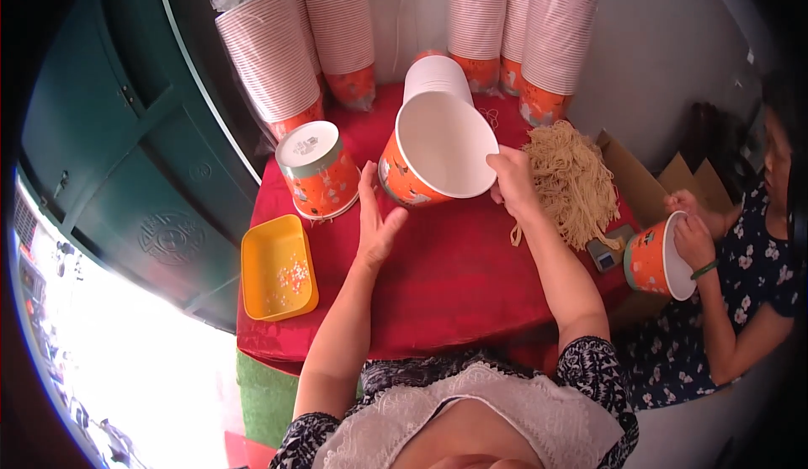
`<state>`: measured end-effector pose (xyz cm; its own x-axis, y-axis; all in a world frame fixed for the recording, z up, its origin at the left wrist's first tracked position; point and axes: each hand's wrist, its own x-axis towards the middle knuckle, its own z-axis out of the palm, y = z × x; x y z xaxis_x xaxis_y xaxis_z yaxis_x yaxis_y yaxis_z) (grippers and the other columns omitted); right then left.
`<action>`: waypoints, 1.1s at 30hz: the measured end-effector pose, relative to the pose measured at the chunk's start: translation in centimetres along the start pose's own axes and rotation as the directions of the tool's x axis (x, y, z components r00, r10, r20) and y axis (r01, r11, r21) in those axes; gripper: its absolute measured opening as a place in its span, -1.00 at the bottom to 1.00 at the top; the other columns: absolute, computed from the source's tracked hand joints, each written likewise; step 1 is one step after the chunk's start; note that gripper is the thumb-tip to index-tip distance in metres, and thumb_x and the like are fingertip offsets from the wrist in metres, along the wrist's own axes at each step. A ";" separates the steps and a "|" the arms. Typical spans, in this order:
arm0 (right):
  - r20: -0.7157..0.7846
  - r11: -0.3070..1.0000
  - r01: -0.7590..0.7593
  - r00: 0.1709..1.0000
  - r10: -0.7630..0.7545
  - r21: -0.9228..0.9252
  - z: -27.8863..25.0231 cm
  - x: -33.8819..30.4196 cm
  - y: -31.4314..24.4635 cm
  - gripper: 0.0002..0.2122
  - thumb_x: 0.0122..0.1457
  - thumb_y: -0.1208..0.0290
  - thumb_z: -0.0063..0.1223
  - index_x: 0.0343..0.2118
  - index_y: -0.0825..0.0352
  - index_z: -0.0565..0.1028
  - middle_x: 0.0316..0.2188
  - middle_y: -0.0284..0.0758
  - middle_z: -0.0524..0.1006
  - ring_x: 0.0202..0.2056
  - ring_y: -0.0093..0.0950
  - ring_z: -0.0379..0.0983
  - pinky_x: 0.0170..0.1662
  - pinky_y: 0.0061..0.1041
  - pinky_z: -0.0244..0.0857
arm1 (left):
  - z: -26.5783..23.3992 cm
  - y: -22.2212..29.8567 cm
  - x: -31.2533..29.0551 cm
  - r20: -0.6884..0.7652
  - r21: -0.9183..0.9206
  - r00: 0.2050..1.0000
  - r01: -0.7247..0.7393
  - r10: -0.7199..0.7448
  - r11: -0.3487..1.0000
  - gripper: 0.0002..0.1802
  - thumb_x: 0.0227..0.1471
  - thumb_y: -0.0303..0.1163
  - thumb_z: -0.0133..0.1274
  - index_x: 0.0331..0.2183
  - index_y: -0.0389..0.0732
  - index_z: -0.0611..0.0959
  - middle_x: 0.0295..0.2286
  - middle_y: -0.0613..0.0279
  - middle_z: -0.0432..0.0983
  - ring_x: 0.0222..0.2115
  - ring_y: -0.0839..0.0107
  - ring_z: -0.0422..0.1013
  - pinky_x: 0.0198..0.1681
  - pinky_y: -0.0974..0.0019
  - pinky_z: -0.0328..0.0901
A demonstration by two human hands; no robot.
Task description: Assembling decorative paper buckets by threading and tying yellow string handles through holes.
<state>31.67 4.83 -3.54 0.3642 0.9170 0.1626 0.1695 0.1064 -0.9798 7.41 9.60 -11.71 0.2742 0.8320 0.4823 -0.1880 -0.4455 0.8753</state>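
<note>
Noodles [572,183] right of tilted cup [438,158]

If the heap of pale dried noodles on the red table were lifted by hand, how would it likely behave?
The heap of pale dried noodles is thin tangled strands, so it would probably feel light and come up as a loose clump. Stray strands hang at its lower edge near the right hand, so bits may well drop or snap off. On the red tablecloth it seems unlikely to roll.

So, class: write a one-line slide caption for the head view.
Both hands, left hand and right hand, tilt an orange paper cup beside a noodle pile.
</note>
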 end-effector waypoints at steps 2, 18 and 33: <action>0.069 0.974 -0.135 0.990 0.124 0.184 0.0 -0.2 -0.1 -0.81 0.14 0.44 -0.12 -0.51 0.41 0.48 -0.70 -0.46 0.37 -0.76 -0.67 0.19 -0.77 -0.61 0.00 | 0.8 0.9 0.0 0.019 0.034 1.000 0.002 -0.003 0.999 0.37 -0.20 0.27 0.23 0.31 -0.31 -0.16 0.29 -0.11 -0.19 0.32 0.10 -0.19 0.35 0.07 -0.24; 0.126 0.961 0.125 0.979 -0.160 0.246 0.3 -1.3 5.9 -0.62 0.37 0.12 -0.24 -0.26 0.40 0.44 -0.64 -0.40 0.38 -0.69 -0.63 0.26 -0.65 -0.61 0.17 | 0.6 -1.7 0.2 -0.174 -0.485 0.913 0.246 -0.368 0.839 -0.41 0.28 -0.11 -0.12 0.14 -0.38 0.30 0.05 0.08 0.34 0.08 0.35 0.26 0.16 0.26 0.15; 0.270 0.481 0.779 0.603 -0.751 -0.403 1.2 -2.4 3.1 -0.55 -0.09 0.71 0.19 -0.06 0.36 0.45 -0.22 -0.21 0.44 -0.29 -0.35 0.48 -0.33 -0.44 0.40 | -0.5 -0.9 1.1 -0.194 -0.621 0.814 0.329 -0.547 0.711 -0.53 0.31 -0.14 -0.28 0.01 -0.26 0.49 -0.04 0.19 0.49 -0.02 0.37 0.40 0.10 0.26 0.25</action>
<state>30.21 3.37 -7.07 -0.1545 0.5771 0.8020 0.7339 0.6104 -0.2979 7.38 11.09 -11.99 0.1428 0.9854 -0.0929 -0.6294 0.1628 0.7598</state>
